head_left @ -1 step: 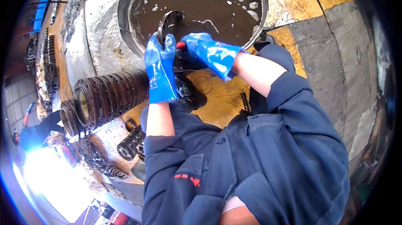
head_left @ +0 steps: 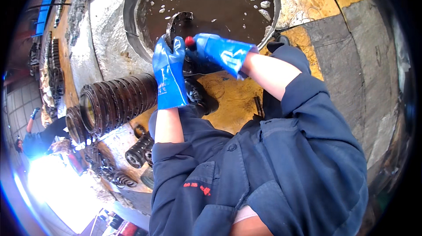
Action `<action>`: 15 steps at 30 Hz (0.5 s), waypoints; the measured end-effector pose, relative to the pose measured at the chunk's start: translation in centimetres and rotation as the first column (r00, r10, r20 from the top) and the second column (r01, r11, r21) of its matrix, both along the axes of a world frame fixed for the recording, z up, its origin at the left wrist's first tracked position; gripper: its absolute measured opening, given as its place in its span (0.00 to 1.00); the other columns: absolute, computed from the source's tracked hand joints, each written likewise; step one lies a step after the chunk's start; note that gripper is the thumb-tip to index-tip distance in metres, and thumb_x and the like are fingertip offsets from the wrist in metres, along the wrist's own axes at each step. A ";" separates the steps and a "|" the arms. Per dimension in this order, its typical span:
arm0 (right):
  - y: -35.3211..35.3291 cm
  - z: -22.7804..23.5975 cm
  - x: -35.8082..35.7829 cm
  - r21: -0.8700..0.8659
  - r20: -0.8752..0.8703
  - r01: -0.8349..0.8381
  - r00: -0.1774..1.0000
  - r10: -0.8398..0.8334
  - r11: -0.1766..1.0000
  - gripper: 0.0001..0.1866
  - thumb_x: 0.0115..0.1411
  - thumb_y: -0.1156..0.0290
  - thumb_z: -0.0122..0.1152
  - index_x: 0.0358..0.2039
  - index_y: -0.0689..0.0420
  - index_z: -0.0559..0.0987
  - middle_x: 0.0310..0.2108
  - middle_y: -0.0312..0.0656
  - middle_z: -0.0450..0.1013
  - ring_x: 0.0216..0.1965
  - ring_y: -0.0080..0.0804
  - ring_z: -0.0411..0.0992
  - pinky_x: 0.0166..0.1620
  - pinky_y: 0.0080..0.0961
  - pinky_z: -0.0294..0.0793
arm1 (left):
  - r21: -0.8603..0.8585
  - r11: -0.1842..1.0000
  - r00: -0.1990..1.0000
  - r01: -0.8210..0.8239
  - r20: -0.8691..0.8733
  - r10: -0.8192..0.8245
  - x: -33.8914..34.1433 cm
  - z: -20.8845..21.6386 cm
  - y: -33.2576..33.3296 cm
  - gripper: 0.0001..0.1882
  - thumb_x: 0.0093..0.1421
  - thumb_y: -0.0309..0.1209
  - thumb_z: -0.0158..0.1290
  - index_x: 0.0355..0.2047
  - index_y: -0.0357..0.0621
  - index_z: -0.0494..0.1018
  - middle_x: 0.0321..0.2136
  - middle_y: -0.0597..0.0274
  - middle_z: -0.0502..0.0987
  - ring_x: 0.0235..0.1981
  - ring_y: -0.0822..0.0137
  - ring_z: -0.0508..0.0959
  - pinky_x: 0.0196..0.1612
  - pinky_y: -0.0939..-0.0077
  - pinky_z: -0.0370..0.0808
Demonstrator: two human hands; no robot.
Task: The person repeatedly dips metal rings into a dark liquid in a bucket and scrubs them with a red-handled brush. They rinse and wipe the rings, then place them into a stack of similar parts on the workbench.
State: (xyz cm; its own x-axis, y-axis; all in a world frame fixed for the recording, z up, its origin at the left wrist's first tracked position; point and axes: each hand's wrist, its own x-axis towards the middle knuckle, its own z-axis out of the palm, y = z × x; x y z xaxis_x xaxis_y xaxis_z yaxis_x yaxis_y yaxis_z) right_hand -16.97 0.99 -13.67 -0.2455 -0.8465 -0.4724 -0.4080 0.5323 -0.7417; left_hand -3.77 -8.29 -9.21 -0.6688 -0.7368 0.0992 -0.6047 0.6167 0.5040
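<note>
My left hand point(head_left: 168, 58), in a blue rubber glove, is closed on the near side of a dark metal ring point(head_left: 172, 24). The ring's curved edge stands up at the near rim of a round basin point(head_left: 130, 12) of dark brown liquid. In a matching glove, my right hand point(head_left: 215, 49) is closed beside it. A small red end of something point(head_left: 189, 41) pokes out from its fingers, toward the left glove; the rest of that object is hidden. The ring's lower part is covered by the gloves and shadow.
Left of my knees lies a row of dark, oily metal rings point(head_left: 116, 102). Dark cylindrical parts point(head_left: 137, 153) and a coil spring point(head_left: 125, 179) lie nearer. Another person point(head_left: 41, 141) is at far left. My shoe point(head_left: 195, 91) is by the basin.
My right hand and the red end have shifted slightly up, while the left hand stays on the ring. White foam patches on the liquid have drifted and shrunk.
</note>
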 end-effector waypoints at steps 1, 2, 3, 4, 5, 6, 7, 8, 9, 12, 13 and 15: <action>0.5 0.1 -0.5 -0.063 0.197 0.088 0.978 -0.074 0.994 0.19 0.67 0.50 0.64 0.48 0.49 0.86 0.40 0.47 0.85 0.39 0.36 0.83 0.41 0.39 0.81 | -0.030 1.000 1.000 0.001 0.005 -0.001 -0.2 -0.1 0.3 0.26 0.67 0.47 0.58 0.52 0.35 0.79 0.44 0.39 0.84 0.46 0.41 0.84 0.50 0.52 0.79; 1.5 0.1 -1.2 -0.111 0.341 0.138 0.935 -0.092 0.984 0.18 0.67 0.51 0.63 0.48 0.49 0.86 0.40 0.46 0.85 0.39 0.35 0.82 0.41 0.39 0.81 | -0.044 0.999 1.000 -0.006 0.026 0.007 -0.5 0.0 0.4 0.26 0.67 0.47 0.58 0.53 0.36 0.79 0.44 0.39 0.84 0.47 0.41 0.84 0.51 0.52 0.79; 2.4 0.2 -1.5 -0.166 0.496 0.187 0.864 -0.082 0.968 0.18 0.68 0.51 0.63 0.49 0.50 0.86 0.40 0.45 0.85 0.38 0.34 0.82 0.40 0.38 0.81 | -0.030 1.000 0.999 0.006 0.039 -0.004 -0.7 0.2 0.6 0.26 0.67 0.47 0.58 0.54 0.37 0.79 0.44 0.39 0.84 0.47 0.40 0.84 0.51 0.52 0.79; 3.5 0.1 -1.8 -0.208 0.630 0.236 0.775 -0.055 0.949 0.18 0.68 0.52 0.63 0.49 0.51 0.86 0.40 0.44 0.85 0.38 0.33 0.82 0.40 0.38 0.81 | -0.017 1.000 0.999 0.011 0.049 -0.010 -0.8 0.9 1.3 0.26 0.67 0.47 0.58 0.54 0.37 0.79 0.44 0.38 0.84 0.47 0.40 0.84 0.51 0.51 0.79; 4.1 -0.3 -2.0 -0.220 0.740 0.288 0.671 -0.033 0.932 0.18 0.69 0.53 0.62 0.49 0.51 0.86 0.40 0.44 0.85 0.38 0.32 0.82 0.40 0.37 0.81 | -0.002 1.000 0.998 0.017 0.060 -0.017 -1.1 1.4 1.7 0.26 0.67 0.47 0.58 0.54 0.38 0.79 0.45 0.38 0.84 0.47 0.40 0.84 0.51 0.51 0.79; 4.3 -1.0 -2.2 -0.208 0.836 0.360 0.547 -0.025 0.910 0.18 0.69 0.53 0.62 0.50 0.52 0.86 0.40 0.43 0.85 0.37 0.31 0.81 0.39 0.36 0.81 | 0.012 1.000 0.976 0.009 0.217 -0.012 -1.9 0.7 -0.3 0.27 0.67 0.48 0.58 0.55 0.38 0.79 0.44 0.37 0.84 0.47 0.40 0.84 0.51 0.51 0.79; 4.3 -1.7 -2.3 -0.171 0.901 0.426 0.433 -0.035 0.889 0.18 0.69 0.54 0.62 0.50 0.52 0.85 0.39 0.42 0.85 0.37 0.29 0.81 0.39 0.36 0.81 | 0.072 0.995 0.948 0.069 0.306 -0.088 -3.1 2.2 -0.6 0.28 0.67 0.48 0.57 0.56 0.37 0.78 0.44 0.37 0.83 0.47 0.42 0.84 0.52 0.54 0.78; 4.1 -2.3 -2.4 -0.116 0.937 0.481 0.344 -0.065 0.869 0.18 0.70 0.54 0.61 0.50 0.53 0.85 0.39 0.41 0.85 0.37 0.28 0.81 0.38 0.35 0.81 | 0.113 0.988 0.921 0.109 0.363 -0.143 -4.2 3.5 -1.1 0.29 0.68 0.49 0.57 0.56 0.36 0.77 0.45 0.38 0.83 0.48 0.45 0.83 0.53 0.55 0.77; 4.0 -2.8 -2.2 -0.046 0.964 0.544 0.245 -0.106 0.838 0.18 0.70 0.55 0.61 0.50 0.54 0.85 0.39 0.40 0.85 0.37 0.27 0.81 0.38 0.35 0.81 | 0.157 0.976 0.887 0.149 0.416 -0.202 -5.5 4.6 -1.4 0.30 0.68 0.50 0.57 0.57 0.35 0.77 0.46 0.39 0.83 0.48 0.48 0.83 0.53 0.57 0.76; 4.1 0.1 -1.5 0.077 0.962 0.589 0.168 -0.215 0.805 0.18 0.70 0.58 0.58 0.50 0.57 0.85 0.40 0.36 0.84 0.34 0.25 0.79 0.42 0.28 0.78 | 0.475 0.879 0.814 0.050 0.490 -0.311 -7.9 4.3 -6.7 0.23 0.69 0.51 0.57 0.40 0.40 0.82 0.23 0.63 0.72 0.25 0.68 0.68 0.30 0.64 0.66; 4.8 1.3 -2.0 0.061 0.952 0.560 0.217 -0.218 0.826 0.18 0.70 0.58 0.58 0.50 0.57 0.85 0.40 0.37 0.84 0.35 0.23 0.79 0.44 0.26 0.78 | 0.488 0.872 0.663 -0.029 0.662 -0.349 -9.7 5.0 -7.4 0.22 0.70 0.51 0.55 0.40 0.43 0.84 0.22 0.65 0.71 0.24 0.70 0.67 0.28 0.65 0.63; 6.2 3.3 -3.2 0.039 0.920 0.501 0.319 -0.226 0.865 0.18 0.70 0.57 0.58 0.49 0.57 0.86 0.40 0.38 0.84 0.37 0.21 0.79 0.48 0.22 0.76 | 0.529 0.846 0.665 -0.065 0.655 -0.359 -11.7 4.5 -7.7 0.22 0.70 0.50 0.57 0.43 0.40 0.82 0.25 0.64 0.77 0.21 0.72 0.68 0.26 0.73 0.63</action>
